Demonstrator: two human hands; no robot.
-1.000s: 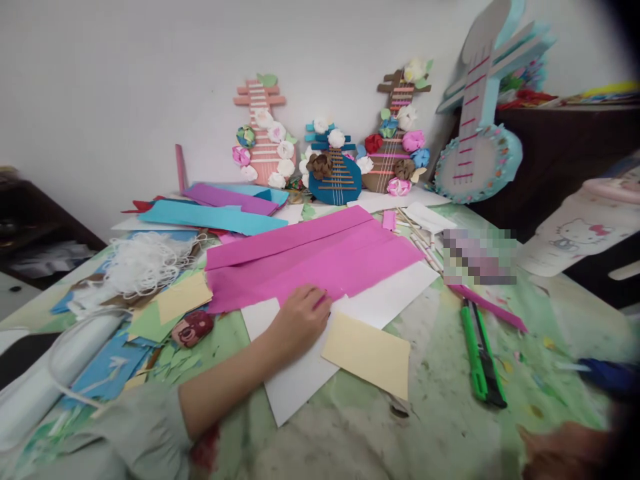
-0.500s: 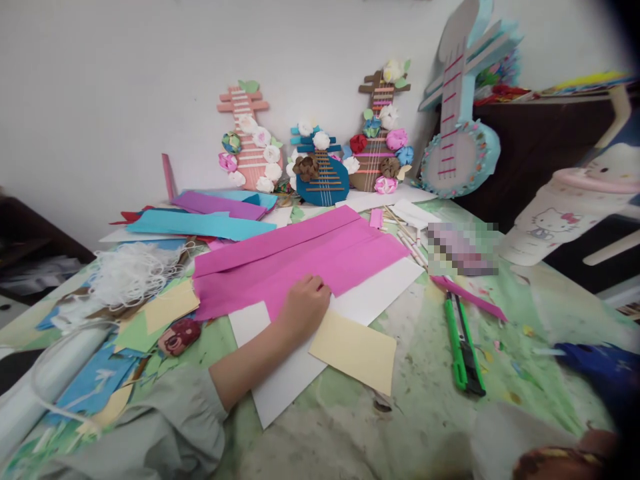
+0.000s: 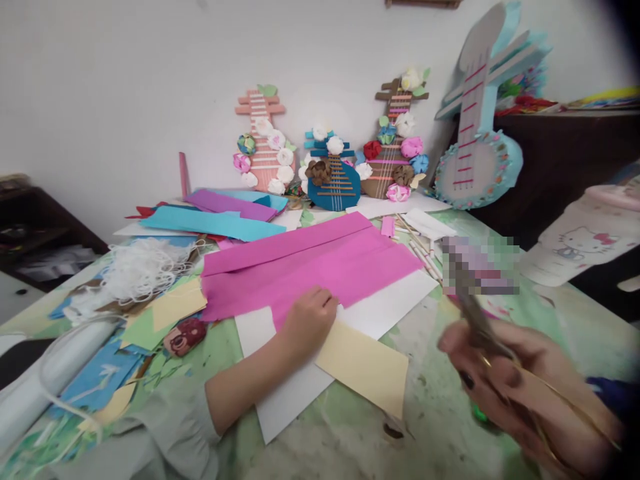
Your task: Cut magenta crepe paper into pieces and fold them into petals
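My left hand (image 3: 309, 321) rests with curled fingers on the lower edge of a large pink sheet of paper (image 3: 305, 267), its fingertips pressed on or pinching that edge. The corner of a beige paper piece (image 3: 367, 367) lies against the hand. White paper (image 3: 293, 403) shows beneath both. At the right, above the table, my right hand (image 3: 530, 393) is closed around scissors (image 3: 473, 303) with thin gold-coloured handles. Their blades are blurred and point up and left. A green cutter (image 3: 479, 413) is mostly hidden behind this hand.
White string (image 3: 145, 270) lies tangled at the left, near paper scraps (image 3: 95, 380) and a small dark red item (image 3: 185, 335). Blue paper (image 3: 215, 223) is stacked behind. Decorated paper lutes (image 3: 333, 180) lean on the wall. A white cup (image 3: 583, 233) stands at right.
My right hand has come up from the lower right corner with the scissors and now covers most of the green cutter. The view has shifted slightly; my left hand stays on the pink paper.
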